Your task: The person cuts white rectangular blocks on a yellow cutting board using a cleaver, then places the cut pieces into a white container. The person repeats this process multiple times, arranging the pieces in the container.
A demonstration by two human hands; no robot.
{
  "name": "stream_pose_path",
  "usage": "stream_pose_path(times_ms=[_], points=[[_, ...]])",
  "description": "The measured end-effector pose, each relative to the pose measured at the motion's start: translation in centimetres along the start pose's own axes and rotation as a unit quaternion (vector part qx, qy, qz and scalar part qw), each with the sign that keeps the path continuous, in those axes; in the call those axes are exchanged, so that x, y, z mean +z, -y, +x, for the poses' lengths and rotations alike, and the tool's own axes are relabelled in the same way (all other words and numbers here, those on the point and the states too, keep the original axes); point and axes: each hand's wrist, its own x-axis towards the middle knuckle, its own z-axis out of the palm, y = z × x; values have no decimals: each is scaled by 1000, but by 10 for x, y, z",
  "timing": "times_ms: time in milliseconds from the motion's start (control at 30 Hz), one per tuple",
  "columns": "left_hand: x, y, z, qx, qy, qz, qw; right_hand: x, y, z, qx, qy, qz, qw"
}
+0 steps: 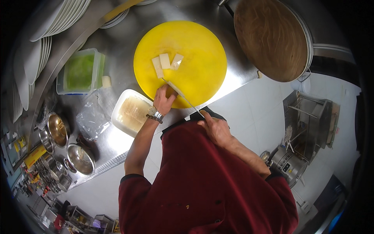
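Note:
My right hand [217, 130] grips the handle of a long knife [191, 105]. Its thin blade slants up and left over a round yellow cutting board [198, 58]. Beside the blade is my left hand [164, 99], with its fingers bent at the board's near edge. Whether those fingers pinch something is hidden. A pale strip lies along the blade by my fingertips; I cannot tell if it is food. Three pale rectangular food pieces [165, 61] lie on the board, the leftmost near the knife tip. A white tub [125, 122] with pale slabs in liquid stands left of my wrist.
A lidded plastic box with green contents [79, 71], a small pale block [106, 81] and a clear plastic bag [96, 117] are to the left. Metal bowls [81, 159] stand nearer. Stacked white plates [62, 22] fill a shelf. A large round brown-topped vessel [271, 41] is at right.

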Motion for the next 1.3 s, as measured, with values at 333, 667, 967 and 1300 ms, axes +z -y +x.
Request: stream_pose_path(times_ms=[333,667,967,1300], points=[[6,2,0,-66,-1,-42,997,11,-6,2,-15,-37,-14,999],[9,5,-1,-118,-23,-80,989,14,-3,-1,0,-40,-6,999],[4,1,4,-95,-9,-64,993,6,-1,2,4,-25,12,1000],[7,4,3,-37,-18,-33,999,11,-6,9,14,-12,-17,1000]])
